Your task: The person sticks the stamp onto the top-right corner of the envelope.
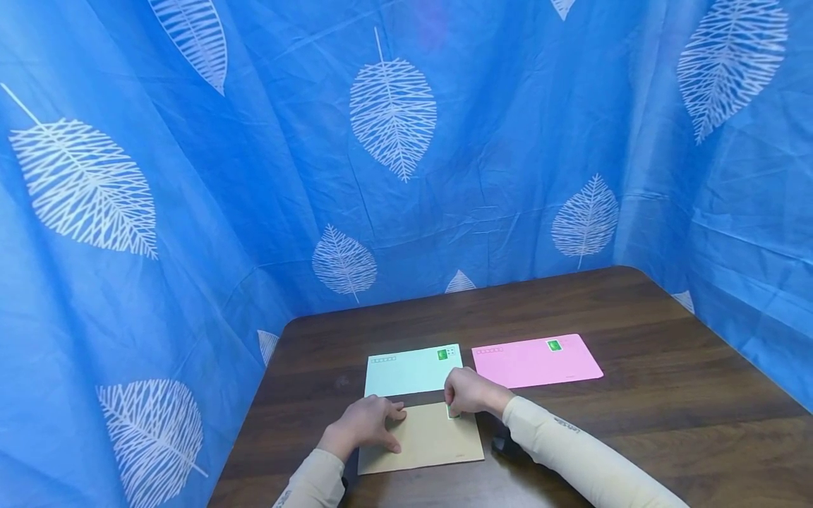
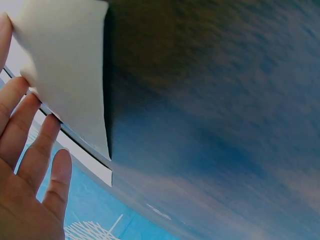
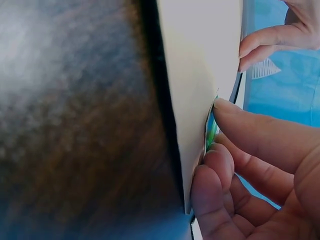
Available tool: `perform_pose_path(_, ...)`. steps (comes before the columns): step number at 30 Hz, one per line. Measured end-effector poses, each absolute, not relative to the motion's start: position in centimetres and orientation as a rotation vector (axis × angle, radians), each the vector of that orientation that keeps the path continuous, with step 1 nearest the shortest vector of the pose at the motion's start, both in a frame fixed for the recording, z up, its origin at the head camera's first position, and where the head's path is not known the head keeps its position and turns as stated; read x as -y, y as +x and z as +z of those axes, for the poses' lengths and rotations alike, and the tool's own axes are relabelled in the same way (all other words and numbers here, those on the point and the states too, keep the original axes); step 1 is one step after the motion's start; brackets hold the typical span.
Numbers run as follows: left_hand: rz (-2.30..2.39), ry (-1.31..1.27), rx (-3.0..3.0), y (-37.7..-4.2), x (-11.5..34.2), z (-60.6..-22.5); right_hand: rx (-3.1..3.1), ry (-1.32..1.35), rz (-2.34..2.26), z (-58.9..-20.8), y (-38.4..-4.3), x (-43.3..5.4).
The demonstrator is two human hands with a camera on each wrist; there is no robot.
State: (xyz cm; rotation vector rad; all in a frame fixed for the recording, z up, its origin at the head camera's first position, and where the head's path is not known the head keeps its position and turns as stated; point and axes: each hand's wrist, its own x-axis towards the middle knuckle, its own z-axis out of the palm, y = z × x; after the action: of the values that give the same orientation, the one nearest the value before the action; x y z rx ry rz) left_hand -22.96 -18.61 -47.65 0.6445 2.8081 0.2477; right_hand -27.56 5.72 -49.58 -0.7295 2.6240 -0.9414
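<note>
A tan envelope (image 1: 432,441) lies flat on the table near the person. The left hand (image 1: 365,427) rests on its left part, fingers and thumb spread; in the left wrist view the fingers of that hand (image 2: 30,145) reach along the envelope's edge (image 2: 75,65). At the upper right corner, the right hand (image 1: 473,391) holds a small green stamp (image 1: 453,413) against the paper. The right wrist view shows the thumb and curled fingers of the right hand (image 3: 260,170) at the stamp's (image 3: 211,131) edges; they partly hide it.
Beyond the tan envelope lie a mint green envelope (image 1: 406,374) and, to its right, a pink envelope (image 1: 527,363), each bearing a green stamp near its upper right. The brown wooden table (image 1: 673,395) is bordered by blue leaf-patterned curtains (image 1: 495,141).
</note>
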Motion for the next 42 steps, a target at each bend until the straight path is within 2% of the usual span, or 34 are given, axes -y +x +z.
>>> perform_pose_path(42, 0.222, 0.647, -2.808, -22.97, 18.48, -47.75, -2.637, -0.713, -1.001, -49.65, -27.43, -6.26)
